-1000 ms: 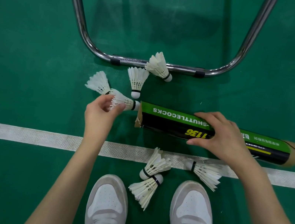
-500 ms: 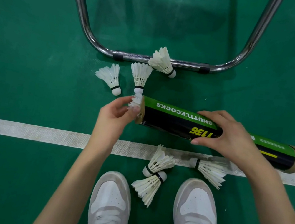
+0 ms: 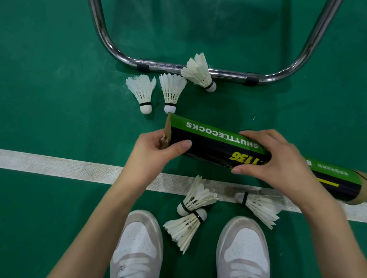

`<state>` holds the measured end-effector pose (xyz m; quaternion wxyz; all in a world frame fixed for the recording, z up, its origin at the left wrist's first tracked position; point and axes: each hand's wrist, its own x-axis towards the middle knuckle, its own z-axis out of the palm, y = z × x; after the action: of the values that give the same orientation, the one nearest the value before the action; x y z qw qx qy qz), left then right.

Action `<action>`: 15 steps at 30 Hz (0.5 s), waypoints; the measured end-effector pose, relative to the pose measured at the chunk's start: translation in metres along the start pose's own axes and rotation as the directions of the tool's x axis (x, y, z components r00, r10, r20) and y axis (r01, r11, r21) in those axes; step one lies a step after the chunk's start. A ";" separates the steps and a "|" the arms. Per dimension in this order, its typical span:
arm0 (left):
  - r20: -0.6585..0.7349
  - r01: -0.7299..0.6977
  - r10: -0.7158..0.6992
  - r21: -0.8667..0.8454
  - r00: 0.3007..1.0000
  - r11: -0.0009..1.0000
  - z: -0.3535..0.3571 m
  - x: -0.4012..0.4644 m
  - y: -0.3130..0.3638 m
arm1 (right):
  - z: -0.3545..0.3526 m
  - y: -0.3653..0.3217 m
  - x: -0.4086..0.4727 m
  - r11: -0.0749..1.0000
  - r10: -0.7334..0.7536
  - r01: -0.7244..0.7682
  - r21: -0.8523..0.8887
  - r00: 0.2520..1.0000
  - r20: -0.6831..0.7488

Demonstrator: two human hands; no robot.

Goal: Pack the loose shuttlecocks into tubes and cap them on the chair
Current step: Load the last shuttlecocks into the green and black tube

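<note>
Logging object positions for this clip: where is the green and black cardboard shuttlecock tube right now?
In the head view the green and black cardboard shuttlecock tube lies level at centre, just beyond the white court line, with the right hand around its middle and the left hand at its open end.

Left hand (image 3: 153, 155) curled at the open end of the tube (image 3: 259, 157), thumb laid along the tube's near side, fingers tucked at the mouth. Right hand (image 3: 280, 166) clamped over the tube's middle, fingers on top, thumb underneath. Both forearms bare, extended forward from the lower edge, converging slightly.
</note>
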<state>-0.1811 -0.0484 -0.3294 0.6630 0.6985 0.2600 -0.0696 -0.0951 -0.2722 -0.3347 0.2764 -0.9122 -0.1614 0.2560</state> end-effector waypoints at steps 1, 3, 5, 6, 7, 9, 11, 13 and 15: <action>0.006 0.009 -0.009 -0.007 1.000 1.000 0.000 0.000 -0.001 | 0.001 0.000 0.000 1.000 -0.003 0.003 0.000 1.000 -0.001; 0.025 0.016 -0.016 -0.012 1.000 1.000 -0.001 0.000 -0.002 | 0.002 -0.002 0.000 1.000 -0.012 0.012 -0.012 1.000 0.002; 0.059 0.014 -0.013 -0.024 0.998 1.000 -0.002 0.000 -0.001 | 0.003 -0.003 0.000 0.999 -0.022 0.023 -0.031 1.000 0.011; 0.081 0.011 -0.008 -0.030 0.997 0.999 -0.003 0.000 -0.002 | 0.003 -0.003 -0.001 0.999 -0.026 0.027 -0.040 1.000 0.015; 0.106 0.007 -0.004 -0.035 0.994 0.999 -0.003 0.000 -0.002 | 0.003 -0.004 -0.001 0.998 -0.029 0.030 -0.047 0.999 0.019; 0.151 0.003 0.003 -0.041 0.989 0.999 -0.004 0.000 -0.001 | 0.003 -0.004 -0.003 0.998 -0.028 0.029 -0.052 0.999 0.028; 0.175 -0.002 0.009 -0.040 0.984 0.999 -0.006 0.000 -0.002 | 0.004 -0.004 -0.004 0.998 -0.027 0.028 -0.050 0.999 0.021; 0.183 -0.001 0.009 -0.047 0.983 0.999 -0.007 0.001 -0.004 | 0.005 -0.005 -0.004 0.998 -0.026 0.027 -0.048 1.000 0.009; 0.176 -0.004 0.012 -0.043 0.984 0.999 -0.007 0.002 -0.005 | 0.006 -0.007 -0.005 0.998 -0.029 0.029 -0.057 1.000 0.000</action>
<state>-0.1839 -0.0410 -0.3339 0.6984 0.6765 0.1988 -0.1229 -0.1035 -0.2663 -0.3332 0.2541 -0.9173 -0.1814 0.2469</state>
